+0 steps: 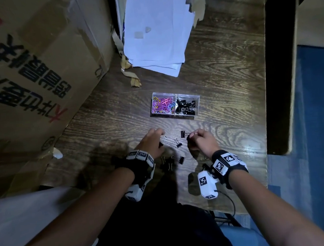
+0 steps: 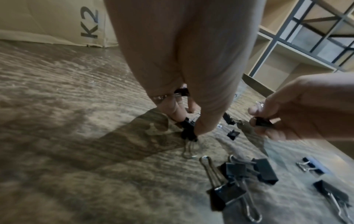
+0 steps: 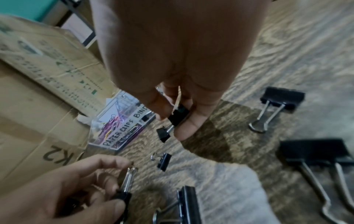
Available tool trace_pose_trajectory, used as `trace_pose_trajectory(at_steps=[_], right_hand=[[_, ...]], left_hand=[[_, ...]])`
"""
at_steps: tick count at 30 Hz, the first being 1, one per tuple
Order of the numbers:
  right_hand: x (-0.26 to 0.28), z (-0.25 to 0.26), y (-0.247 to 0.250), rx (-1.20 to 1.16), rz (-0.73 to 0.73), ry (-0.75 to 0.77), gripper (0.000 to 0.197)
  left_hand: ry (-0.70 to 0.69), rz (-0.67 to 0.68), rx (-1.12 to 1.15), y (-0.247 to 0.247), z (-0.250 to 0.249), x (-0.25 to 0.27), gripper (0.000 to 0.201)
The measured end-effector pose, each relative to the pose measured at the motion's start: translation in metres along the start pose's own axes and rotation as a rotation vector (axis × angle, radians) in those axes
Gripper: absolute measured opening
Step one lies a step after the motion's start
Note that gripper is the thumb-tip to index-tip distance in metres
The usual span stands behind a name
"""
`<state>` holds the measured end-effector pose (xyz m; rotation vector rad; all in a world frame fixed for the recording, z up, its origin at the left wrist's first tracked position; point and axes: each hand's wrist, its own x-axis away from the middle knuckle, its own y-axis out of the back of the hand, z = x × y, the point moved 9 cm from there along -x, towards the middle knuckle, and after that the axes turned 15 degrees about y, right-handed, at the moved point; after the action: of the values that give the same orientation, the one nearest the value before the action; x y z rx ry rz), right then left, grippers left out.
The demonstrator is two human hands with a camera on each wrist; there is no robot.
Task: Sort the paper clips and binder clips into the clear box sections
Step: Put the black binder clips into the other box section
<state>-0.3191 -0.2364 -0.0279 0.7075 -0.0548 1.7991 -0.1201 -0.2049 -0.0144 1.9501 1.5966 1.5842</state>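
The clear box (image 1: 187,117) stands mid-table, with coloured paper clips (image 1: 162,105) in its left section and black binder clips (image 1: 187,106) in its right. Its labels read "PAPER CLIPS" (image 3: 119,134) and "BIND…". My left hand (image 1: 161,140) pinches a small black binder clip (image 2: 188,128) low over the table. My right hand (image 1: 192,138) pinches another black binder clip (image 3: 179,114), and a second small clip (image 3: 163,134) sticks out beyond its fingertips on a wire handle. Several loose binder clips (image 1: 178,143) lie between and below the hands.
A large cardboard box (image 1: 27,75) fills the left side. A stack of white paper (image 1: 156,32) lies at the back. The table's right edge (image 1: 265,95) drops to blue floor. Bigger binder clips (image 3: 314,153) lie near my right wrist.
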Motion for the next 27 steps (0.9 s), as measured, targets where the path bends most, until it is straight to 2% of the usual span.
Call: trace_pose_trajectory(at_steps=[3, 7, 11, 15, 19, 22, 27], right_hand=[[0.007, 0.000, -0.002, -0.137, -0.013, -0.064, 0.020], [0.006, -0.001, -0.002, -0.092, -0.016, -0.038, 0.025], [-0.002, 0.038, 0.015, -0.015, -0.151, 0.157, 0.019], [-0.018, 0.078, 0.028, -0.031, -0.253, 0.259, 0.029], [-0.026, 0.096, 0.035, 0.004, -0.249, 0.269, 0.031], [-0.023, 0.094, 0.040, -0.005, -0.239, 0.270, 0.032], [0.000, 0.078, 0.042, 0.198, -0.105, 0.285, 0.025]], left_hand=[[0.056, 0.011, 0.004, -0.001, 0.005, -0.001, 0.024], [0.082, 0.000, 0.002, 0.001, 0.007, -0.004, 0.016], [0.023, -0.069, 0.155, 0.030, -0.027, -0.004, 0.010], [-0.037, -0.098, 0.364, 0.061, -0.080, -0.013, 0.016], [0.007, -0.126, 0.348, 0.078, -0.115, -0.025, 0.024], [0.032, -0.154, 0.325, 0.078, -0.118, -0.031, 0.026], [0.033, -0.123, 0.455, 0.073, -0.124, -0.033, 0.028]])
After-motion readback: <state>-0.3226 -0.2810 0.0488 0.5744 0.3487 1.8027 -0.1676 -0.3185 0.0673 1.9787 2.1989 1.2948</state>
